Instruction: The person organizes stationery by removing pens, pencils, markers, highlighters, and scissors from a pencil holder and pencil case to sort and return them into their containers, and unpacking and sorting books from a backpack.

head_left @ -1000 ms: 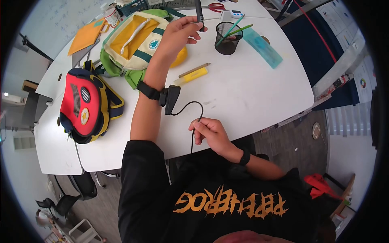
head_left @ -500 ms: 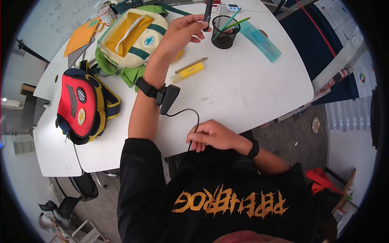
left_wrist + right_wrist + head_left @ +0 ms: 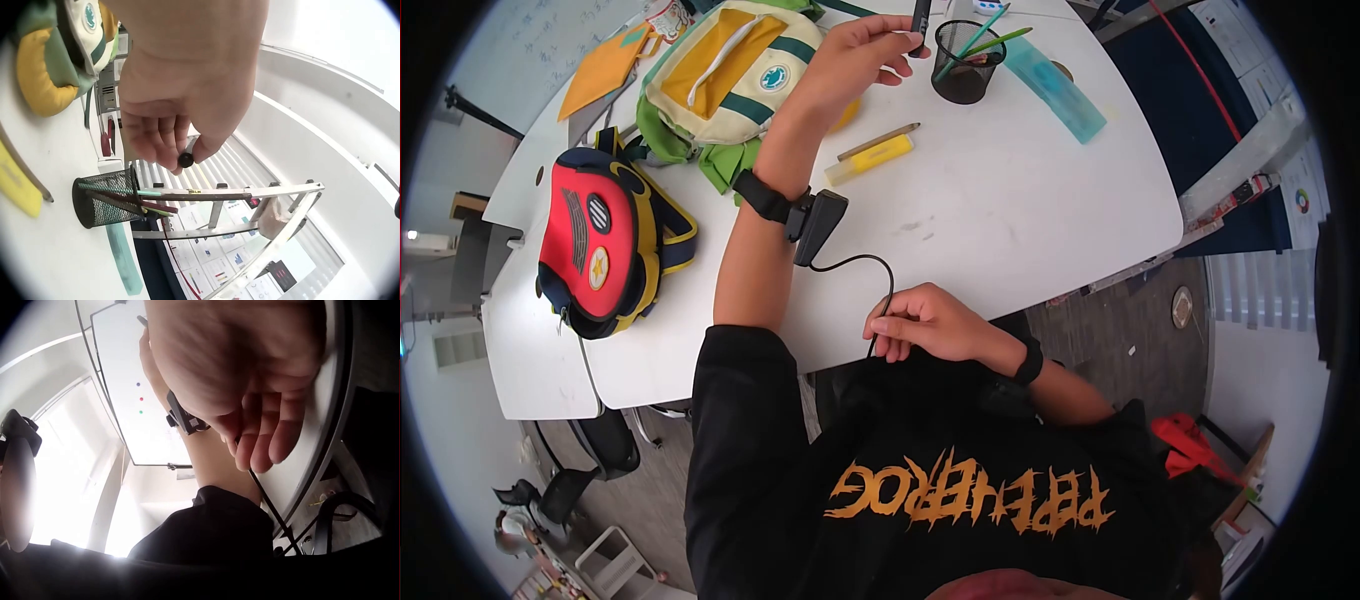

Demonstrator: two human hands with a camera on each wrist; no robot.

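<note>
My left hand (image 3: 848,68) pinches a black marker (image 3: 920,28) between thumb and fingertips, above the table (image 3: 1020,225). In the left wrist view the marker's round black end (image 3: 186,160) faces the camera. Just right of that hand stands a black mesh pen cup (image 3: 962,85), with a teal pencil (image 3: 985,30) and a green pencil (image 3: 1008,37) leaning out of it. Near the table's front edge, my right hand (image 3: 935,322) holds a thin black cable (image 3: 887,280) between thumb and fingers. The cable runs to the camera (image 3: 820,225) on my left wrist.
A yellow highlighter (image 3: 870,159) and a brown pencil (image 3: 880,141) lie in mid-table. Beyond the cup is a translucent teal case (image 3: 1060,95). A cream-and-green backpack (image 3: 745,75), a red backpack (image 3: 585,235) and an orange envelope (image 3: 605,72) occupy the left side.
My left hand has moved right with the marker, closer to the pen cup. My right hand has shifted slightly and keeps the cable. The head view has tilted a little.
</note>
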